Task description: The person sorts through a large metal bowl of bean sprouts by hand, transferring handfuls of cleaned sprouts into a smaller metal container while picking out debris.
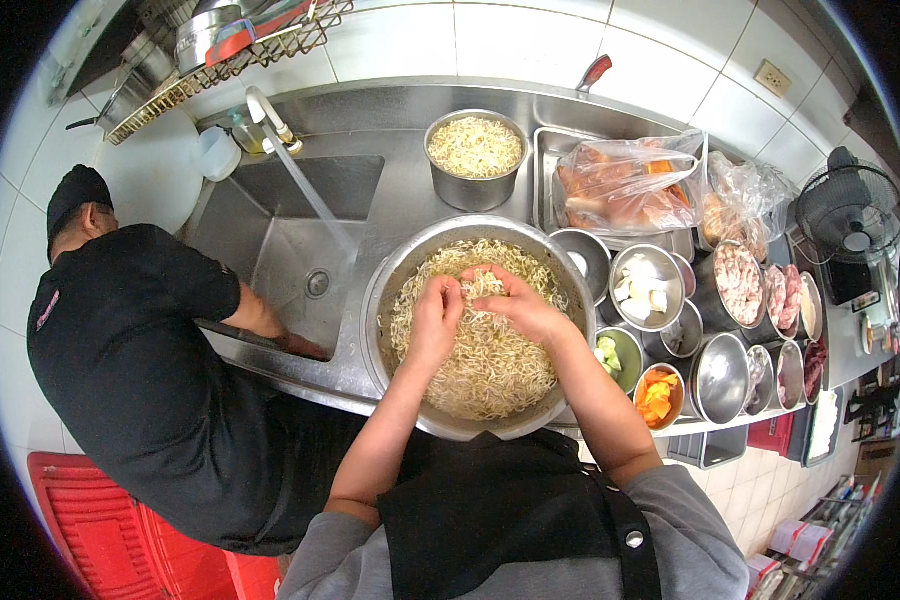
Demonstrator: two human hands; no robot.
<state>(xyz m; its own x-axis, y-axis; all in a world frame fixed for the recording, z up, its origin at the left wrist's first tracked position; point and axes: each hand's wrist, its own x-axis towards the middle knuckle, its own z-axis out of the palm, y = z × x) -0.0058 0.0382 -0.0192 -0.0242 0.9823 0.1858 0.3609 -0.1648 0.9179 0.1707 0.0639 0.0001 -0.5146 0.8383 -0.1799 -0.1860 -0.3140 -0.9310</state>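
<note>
Bean sprouts (487,367) fill a large perforated metal colander (379,330) on the steel counter in front of me. Above them, my left hand (439,311) has its fingertips pinched together on some sprouts. My right hand (521,304) holds a small bunch of sprouts (484,285) in curled fingers, close beside the left. Just beyond the colander stands a steel pot (474,187) heaped with more sprouts.
Water runs from the faucet (262,109) into the sink (292,247), where a co-worker (142,375) leans in at left. Bagged meat (622,187) lies on a tray at right. Nearby stand bowls of orange vegetable pieces (655,397) and white pieces (640,292). A red-handled knife (595,73) stands behind the counter.
</note>
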